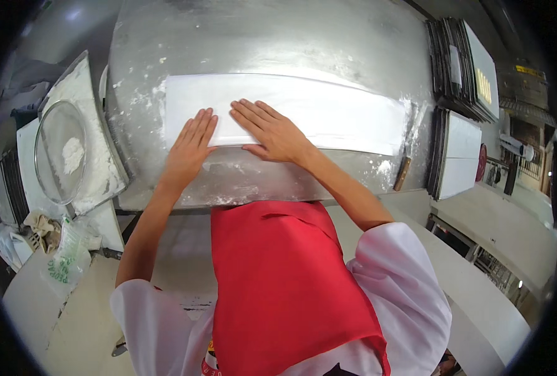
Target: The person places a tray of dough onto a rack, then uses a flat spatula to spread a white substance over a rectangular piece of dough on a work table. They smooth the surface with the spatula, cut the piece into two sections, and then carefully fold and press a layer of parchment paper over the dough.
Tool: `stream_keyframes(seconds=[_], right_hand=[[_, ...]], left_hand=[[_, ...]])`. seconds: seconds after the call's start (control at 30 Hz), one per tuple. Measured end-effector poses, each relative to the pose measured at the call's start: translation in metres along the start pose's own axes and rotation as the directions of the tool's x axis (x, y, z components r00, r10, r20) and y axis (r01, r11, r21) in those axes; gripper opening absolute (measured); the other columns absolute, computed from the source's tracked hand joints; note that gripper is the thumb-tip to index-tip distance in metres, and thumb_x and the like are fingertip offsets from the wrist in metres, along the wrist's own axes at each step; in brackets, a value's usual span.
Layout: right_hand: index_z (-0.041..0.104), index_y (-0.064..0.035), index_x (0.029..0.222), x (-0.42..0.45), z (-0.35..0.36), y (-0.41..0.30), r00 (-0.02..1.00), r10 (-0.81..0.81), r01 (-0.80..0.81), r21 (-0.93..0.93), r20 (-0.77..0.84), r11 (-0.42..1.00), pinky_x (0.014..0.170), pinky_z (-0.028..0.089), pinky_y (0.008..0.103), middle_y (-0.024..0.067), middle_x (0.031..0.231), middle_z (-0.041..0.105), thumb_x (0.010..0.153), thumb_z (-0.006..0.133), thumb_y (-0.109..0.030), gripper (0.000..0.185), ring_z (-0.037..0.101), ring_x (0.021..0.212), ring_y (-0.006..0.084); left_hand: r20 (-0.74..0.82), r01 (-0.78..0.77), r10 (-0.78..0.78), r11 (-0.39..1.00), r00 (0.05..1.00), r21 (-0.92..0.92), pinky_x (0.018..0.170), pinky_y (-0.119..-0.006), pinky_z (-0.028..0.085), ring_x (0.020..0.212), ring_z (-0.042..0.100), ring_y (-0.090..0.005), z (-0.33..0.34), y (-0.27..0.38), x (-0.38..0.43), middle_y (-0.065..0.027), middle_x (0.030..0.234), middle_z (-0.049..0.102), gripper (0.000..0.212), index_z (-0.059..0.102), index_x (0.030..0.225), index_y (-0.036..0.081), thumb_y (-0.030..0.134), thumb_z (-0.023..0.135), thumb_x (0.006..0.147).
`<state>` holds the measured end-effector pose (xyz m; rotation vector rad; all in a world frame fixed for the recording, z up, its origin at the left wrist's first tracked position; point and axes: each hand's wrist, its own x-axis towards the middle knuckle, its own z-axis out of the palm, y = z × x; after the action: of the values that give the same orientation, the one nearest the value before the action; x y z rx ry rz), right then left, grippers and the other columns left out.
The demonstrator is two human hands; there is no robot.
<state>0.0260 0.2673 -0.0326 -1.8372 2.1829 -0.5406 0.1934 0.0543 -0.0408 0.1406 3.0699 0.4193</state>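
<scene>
A long white folded sheet [344,113], cloth or paper, lies flat across a flour-dusted metal table [269,37]. Both palms face down on its left half. My left hand [194,136] rests near the sheet's left end, fingers pointing away from me, the heel over the near edge. To its right my right hand [269,131] lies on the sheet, fingers pointing up and left, thumb by the near edge. Neither hand grasps anything. Just past the sheet's right end is a wooden-handled tool [402,174], its blade pointing away; its exact kind is unclear.
At the left, a round sieve [61,152] holding white flour [73,155] sits on a floury board [100,174]. Below it are a plastic bag [69,256] and a crumpled cloth [45,230]. Stacked trays [466,70] and more stacked flat panels [457,152] stand along the right side.
</scene>
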Motion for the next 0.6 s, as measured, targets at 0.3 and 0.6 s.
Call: stream_keyframes(seconds=[0.3,0.6], right_hand=[[0.027,-0.0063,0.158,-0.107,-0.049,0.049,0.984,0.11,-0.095,-0.111,0.139,0.989,0.125,0.024,0.0415,0.0104,0.165,0.028,0.1,0.052,-0.038,0.071,0.028,0.152,0.0253],[0.027,-0.0089,0.159,-0.191,-0.082,0.096,0.962,0.189,-0.163,-0.142,0.199,0.976,0.125,0.023,0.0423,0.0084,0.165,0.027,0.101,0.049,-0.038,0.068,0.027,0.152,0.0257]], left_hand=[[0.018,0.011,-0.012,0.998,1.0,0.069,0.123,-0.04,0.028,0.151,0.028,-0.0262,-0.008,0.006,0.004,-0.0102,0.164,0.029,0.078,0.028,0.158,0.005,0.027,0.064,0.093],[0.083,0.042,-0.053,0.992,0.995,0.122,0.123,-0.043,0.029,0.151,0.028,-0.0289,-0.006,0.006,0.004,-0.0122,0.164,0.029,0.087,0.028,0.157,0.003,0.017,0.073,0.083]])
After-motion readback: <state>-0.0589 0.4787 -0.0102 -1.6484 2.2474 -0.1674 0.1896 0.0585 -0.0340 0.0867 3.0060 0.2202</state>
